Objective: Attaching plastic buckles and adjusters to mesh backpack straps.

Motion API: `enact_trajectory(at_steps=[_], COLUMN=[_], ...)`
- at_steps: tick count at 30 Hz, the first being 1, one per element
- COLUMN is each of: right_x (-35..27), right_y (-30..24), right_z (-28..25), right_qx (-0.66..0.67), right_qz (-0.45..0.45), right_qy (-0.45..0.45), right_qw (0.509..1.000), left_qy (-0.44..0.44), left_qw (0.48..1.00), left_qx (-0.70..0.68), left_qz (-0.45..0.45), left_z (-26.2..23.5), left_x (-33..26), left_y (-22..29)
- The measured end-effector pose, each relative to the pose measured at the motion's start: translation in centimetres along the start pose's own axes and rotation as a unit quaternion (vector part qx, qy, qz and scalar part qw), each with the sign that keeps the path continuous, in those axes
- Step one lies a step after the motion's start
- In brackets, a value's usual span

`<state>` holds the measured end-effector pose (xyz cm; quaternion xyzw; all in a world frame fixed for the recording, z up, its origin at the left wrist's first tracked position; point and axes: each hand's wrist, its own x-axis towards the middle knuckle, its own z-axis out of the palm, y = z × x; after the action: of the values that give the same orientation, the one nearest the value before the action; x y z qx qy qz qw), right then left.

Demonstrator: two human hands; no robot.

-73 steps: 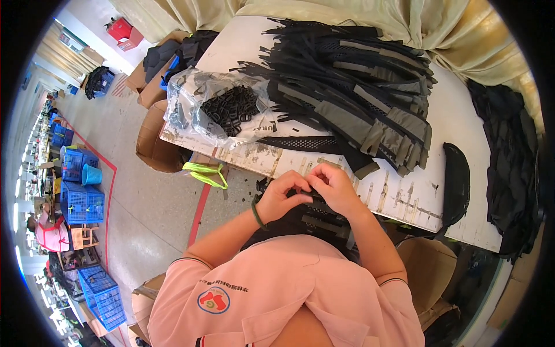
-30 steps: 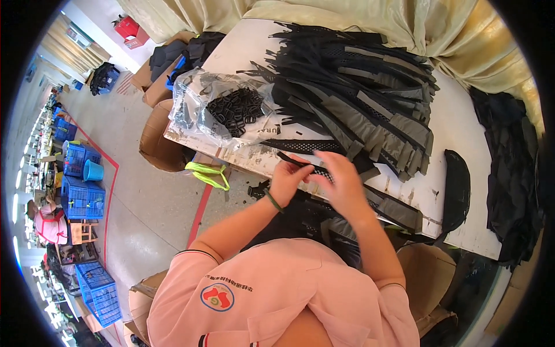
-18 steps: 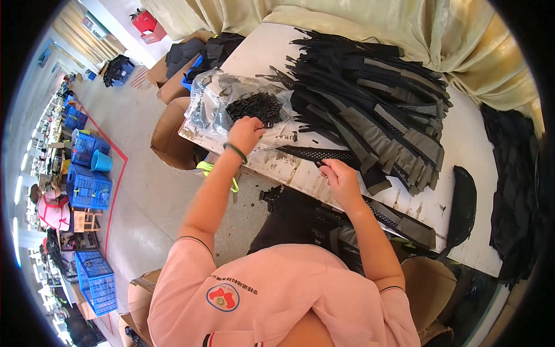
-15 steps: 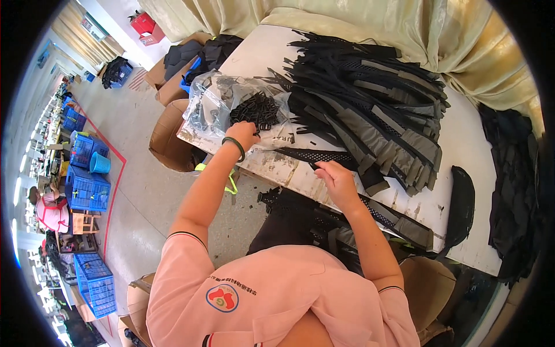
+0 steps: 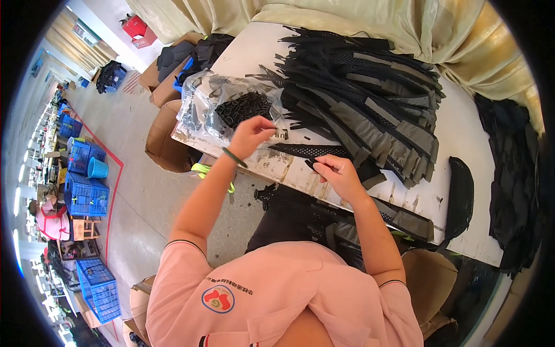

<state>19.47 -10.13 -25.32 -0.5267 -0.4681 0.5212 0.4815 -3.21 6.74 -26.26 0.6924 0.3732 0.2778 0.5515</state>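
Note:
My left hand point(image 5: 252, 137) is closed in a pinch beside a clear plastic bag point(image 5: 196, 110). A small black plastic buckle shows partly at its fingertips. The bag lies open around a heap of black plastic buckles point(image 5: 245, 110). My right hand point(image 5: 337, 175) pinches the narrow end of a black strap point(image 5: 310, 163) between thumb and forefinger, over the table's near edge. Just beyond it lies a black mesh strip point(image 5: 306, 150), and whether it joins the held end is hard to see. A large fanned pile of black and grey mesh straps point(image 5: 370, 98) covers the table behind.
The white table point(image 5: 462, 127) has a worn near edge. A black curved piece point(image 5: 459, 196) lies at its right, with dark fabric point(image 5: 511, 185) hanging beyond. More straps point(image 5: 312, 217) rest on my lap. Cardboard boxes point(image 5: 165, 136) stand left, blue crates point(image 5: 87, 191) farther off.
My left hand has lifted off the buckle heap and moved right, toward my right hand. My right hand has shifted slightly and now holds the strap end up.

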Motion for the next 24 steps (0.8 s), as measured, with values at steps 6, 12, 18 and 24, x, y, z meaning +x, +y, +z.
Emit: enact_trajectory(at_steps=[6, 12, 18, 24], right_x=[-0.5, -1.3, -1.8, -2.1], right_y=[-0.9, -0.5, -0.9, -1.5], right_z=[0.1, -0.3, -0.4, -0.2], right_qx=[0.047, 0.079, 0.09, 0.097], right_qz=[-0.033, -0.049, -0.039, -0.03], right_qy=[-0.017, -0.051, -0.079, -0.087], right_qw=[0.998, 0.994, 0.992, 0.991], left_qy=[-0.113, -0.153, -0.187, -0.182], left_qw=[0.8, 0.711, 0.69, 0.687], left_qx=[-0.571, -0.656, -0.67, -0.663], left_qz=[-0.145, -0.202, -0.202, -0.236], left_z=[7.7, 10.4, 10.6, 11.0], left_x=[-5.3, -6.6, -6.8, -7.0], left_y=[1.1, 2.0, 1.3, 1.7])
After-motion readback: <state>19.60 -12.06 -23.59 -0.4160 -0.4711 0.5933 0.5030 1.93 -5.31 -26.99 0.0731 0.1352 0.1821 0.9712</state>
